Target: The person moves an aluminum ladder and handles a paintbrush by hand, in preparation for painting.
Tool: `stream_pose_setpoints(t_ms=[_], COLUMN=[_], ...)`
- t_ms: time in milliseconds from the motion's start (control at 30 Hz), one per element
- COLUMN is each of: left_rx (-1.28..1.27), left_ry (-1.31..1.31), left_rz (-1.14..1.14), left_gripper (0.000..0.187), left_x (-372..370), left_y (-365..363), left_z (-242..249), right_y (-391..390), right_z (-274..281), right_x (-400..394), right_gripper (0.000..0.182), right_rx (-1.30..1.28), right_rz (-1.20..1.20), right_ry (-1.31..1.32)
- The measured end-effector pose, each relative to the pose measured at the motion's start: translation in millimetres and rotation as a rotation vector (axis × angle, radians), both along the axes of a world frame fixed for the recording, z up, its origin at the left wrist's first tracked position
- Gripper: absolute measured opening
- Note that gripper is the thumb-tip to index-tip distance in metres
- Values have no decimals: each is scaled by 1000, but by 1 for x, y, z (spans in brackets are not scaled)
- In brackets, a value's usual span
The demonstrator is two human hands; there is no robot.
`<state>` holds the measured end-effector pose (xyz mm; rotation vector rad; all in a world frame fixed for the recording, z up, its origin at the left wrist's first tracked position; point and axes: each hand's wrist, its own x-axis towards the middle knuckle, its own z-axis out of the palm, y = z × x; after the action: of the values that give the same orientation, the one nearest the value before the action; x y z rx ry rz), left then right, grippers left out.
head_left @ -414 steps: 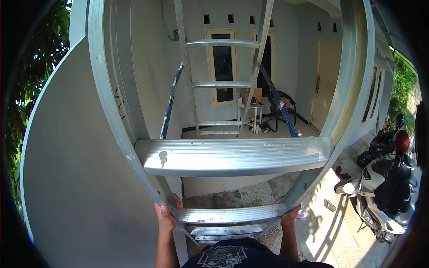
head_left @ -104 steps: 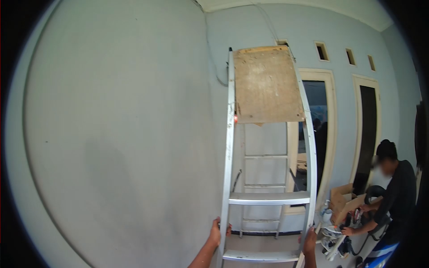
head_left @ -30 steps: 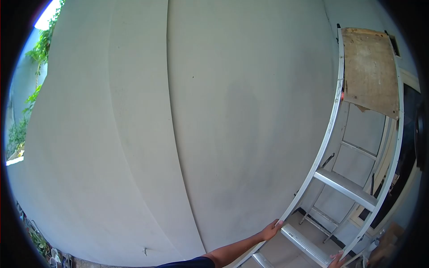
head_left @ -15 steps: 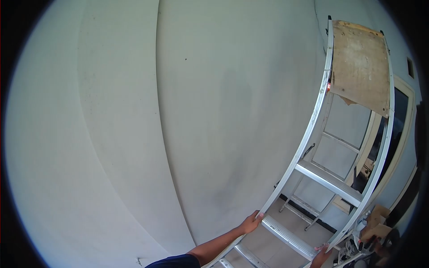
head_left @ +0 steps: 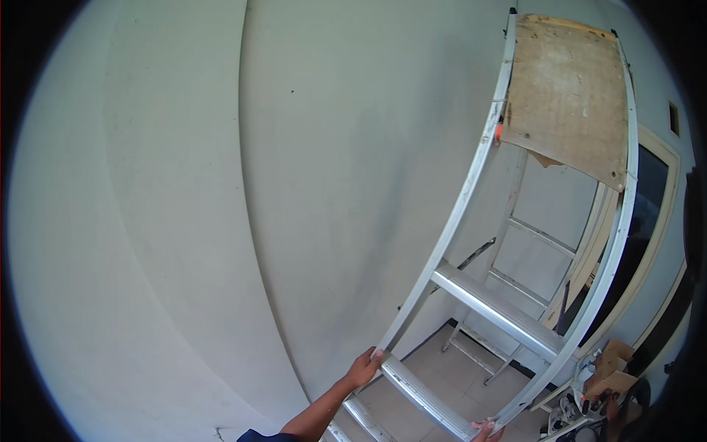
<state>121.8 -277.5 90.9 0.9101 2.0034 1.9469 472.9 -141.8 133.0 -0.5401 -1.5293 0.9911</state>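
Observation:
An aluminium step ladder (head_left: 460,199) rises from the bottom of the view to the upper right. My left hand (head_left: 364,366) is closed around its left side rail, beside the end of a ribbed step (head_left: 427,398). At the bottom edge, my right hand (head_left: 486,429) grips the right side rail near that step's other end; part of this hand is cut off by the frame. A worn wooden board (head_left: 567,96) covers the top section between the rails. The ladder's rear legs (head_left: 515,280) show through the gaps between the steps.
A pale wall (head_left: 317,221) fills the left and middle. To the right are a framed window (head_left: 652,199), an open cardboard box (head_left: 613,372) and cluttered items on a low rack (head_left: 567,412). Grey floor tiles (head_left: 442,372) lie below the ladder.
The ladder and both hands have shifted left in view, and the ladder looks slightly larger. The wall has shifted left less. Both hands keep their hold on the rails.

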Motion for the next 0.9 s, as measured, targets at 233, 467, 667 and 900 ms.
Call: stream_pose_setpoints(t_ms=[233, 467, 667, 900], left_rx=[72, 117, -272, 111], left_ry=[-16, -95, -592, -623], left_rz=[-10, 202, 576, 382], left_gripper=[60, 52, 96, 71], left_x=[8, 30, 118, 306], left_y=[-1, -6, -6, 81], left_z=[10, -13, -183, -285], right_y=[-5, 46, 140, 202], right_z=[4, -14, -55, -68], right_x=[4, 32, -10, -51], right_gripper=[54, 78, 71, 54], right_rx=[-23, -728, -796, -927], right_rz=[68, 256, 465, 903], right_ry=[-6, 385, 37, -373])
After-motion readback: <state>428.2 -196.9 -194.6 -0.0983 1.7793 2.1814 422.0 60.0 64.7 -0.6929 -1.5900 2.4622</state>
